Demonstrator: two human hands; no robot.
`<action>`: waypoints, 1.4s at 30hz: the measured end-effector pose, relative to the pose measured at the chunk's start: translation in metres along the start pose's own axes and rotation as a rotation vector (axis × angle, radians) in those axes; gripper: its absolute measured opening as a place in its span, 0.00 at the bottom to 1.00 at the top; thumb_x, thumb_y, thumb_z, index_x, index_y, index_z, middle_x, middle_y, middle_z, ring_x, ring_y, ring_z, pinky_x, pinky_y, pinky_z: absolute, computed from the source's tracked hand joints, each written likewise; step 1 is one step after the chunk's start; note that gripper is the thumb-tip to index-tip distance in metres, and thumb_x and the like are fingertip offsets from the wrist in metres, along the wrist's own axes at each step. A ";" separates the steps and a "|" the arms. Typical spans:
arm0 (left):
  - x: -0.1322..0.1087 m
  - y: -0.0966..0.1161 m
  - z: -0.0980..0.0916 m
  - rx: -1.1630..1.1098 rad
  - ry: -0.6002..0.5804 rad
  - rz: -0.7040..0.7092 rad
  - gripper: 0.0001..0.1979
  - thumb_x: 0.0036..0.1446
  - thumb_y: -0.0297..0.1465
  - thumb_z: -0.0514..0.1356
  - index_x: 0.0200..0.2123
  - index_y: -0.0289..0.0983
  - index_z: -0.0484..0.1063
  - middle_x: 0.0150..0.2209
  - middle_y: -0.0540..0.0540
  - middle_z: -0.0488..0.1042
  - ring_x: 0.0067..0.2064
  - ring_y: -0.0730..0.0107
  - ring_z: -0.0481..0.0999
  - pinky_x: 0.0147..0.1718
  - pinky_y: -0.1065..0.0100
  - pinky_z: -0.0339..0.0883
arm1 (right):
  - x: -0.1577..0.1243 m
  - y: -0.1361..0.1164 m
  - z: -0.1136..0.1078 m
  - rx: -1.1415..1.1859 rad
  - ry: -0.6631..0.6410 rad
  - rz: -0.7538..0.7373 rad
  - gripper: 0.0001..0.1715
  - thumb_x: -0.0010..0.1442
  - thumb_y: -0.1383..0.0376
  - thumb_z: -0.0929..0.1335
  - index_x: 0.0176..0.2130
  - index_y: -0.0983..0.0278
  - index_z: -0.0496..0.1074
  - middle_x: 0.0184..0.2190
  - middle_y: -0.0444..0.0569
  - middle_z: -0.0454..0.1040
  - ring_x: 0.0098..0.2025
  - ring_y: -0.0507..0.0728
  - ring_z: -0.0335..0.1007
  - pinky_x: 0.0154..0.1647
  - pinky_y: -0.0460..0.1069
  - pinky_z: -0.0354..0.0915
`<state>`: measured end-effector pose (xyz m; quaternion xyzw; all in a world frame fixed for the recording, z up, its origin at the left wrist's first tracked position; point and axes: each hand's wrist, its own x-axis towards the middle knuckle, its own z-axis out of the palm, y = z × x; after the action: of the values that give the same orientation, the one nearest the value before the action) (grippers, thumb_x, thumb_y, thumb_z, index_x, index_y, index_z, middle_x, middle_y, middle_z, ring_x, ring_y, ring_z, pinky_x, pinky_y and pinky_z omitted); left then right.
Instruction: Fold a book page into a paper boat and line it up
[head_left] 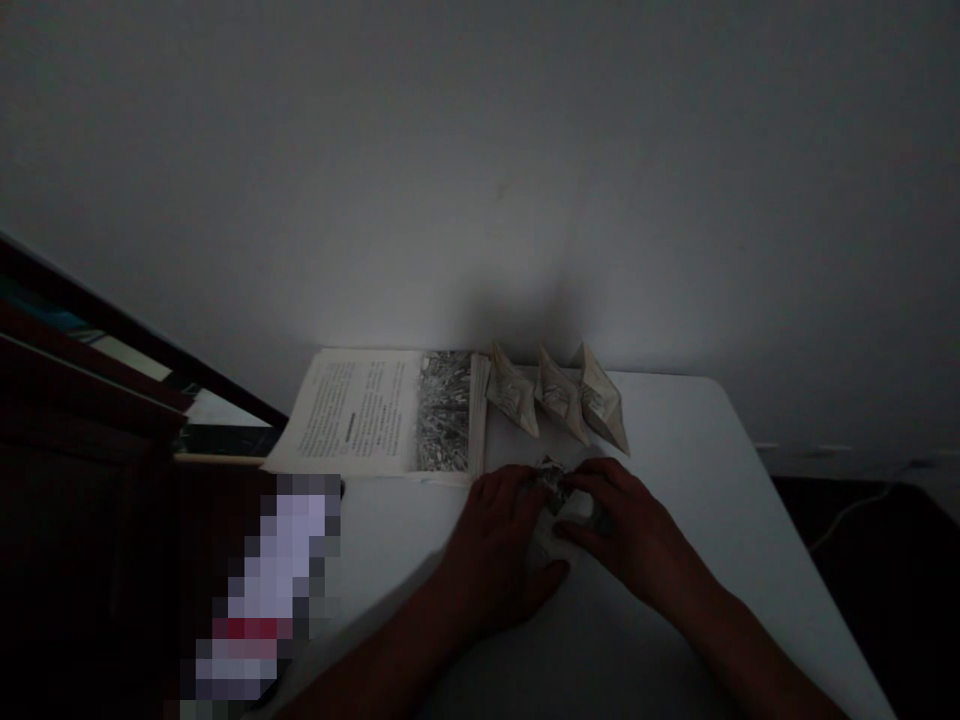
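Note:
A small piece of folded paper (553,484), with a dark printed pattern at its top and a paler part below, lies between my two hands on the white table. My left hand (499,540) grips its left side, fingers bent over the paper and thumb stretched toward me. From the right, my right hand (626,515) holds the paper with its index finger at the upper edge and the thumb lower down. Much of the paper is hidden by my fingers. Just beyond it stand three folded paper boats (513,388) in a row.
An open book (360,410) with a printed text page and a dark picture lies at the back left. A blurred-out phone-like object (274,580) is at the table's left edge. Behind the white table (697,430) rises a wall (480,180); dark furniture (75,380) stands left.

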<state>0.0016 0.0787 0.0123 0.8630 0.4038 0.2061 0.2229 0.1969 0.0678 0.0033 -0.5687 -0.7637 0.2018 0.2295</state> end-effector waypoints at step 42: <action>0.006 -0.018 0.011 -0.004 0.080 -0.021 0.08 0.53 0.30 0.61 0.38 0.38 0.70 0.35 0.47 0.71 0.39 0.64 0.68 0.39 0.62 0.61 | 0.002 0.003 -0.009 -0.038 0.043 -0.067 0.11 0.54 0.60 0.70 0.38 0.60 0.71 0.31 0.46 0.75 0.35 0.57 0.70 0.37 0.52 0.61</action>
<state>0.0000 0.0919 -0.0052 0.8494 0.4209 0.2388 0.2103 0.2041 0.0706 0.0088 -0.5513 -0.7808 0.1673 0.2415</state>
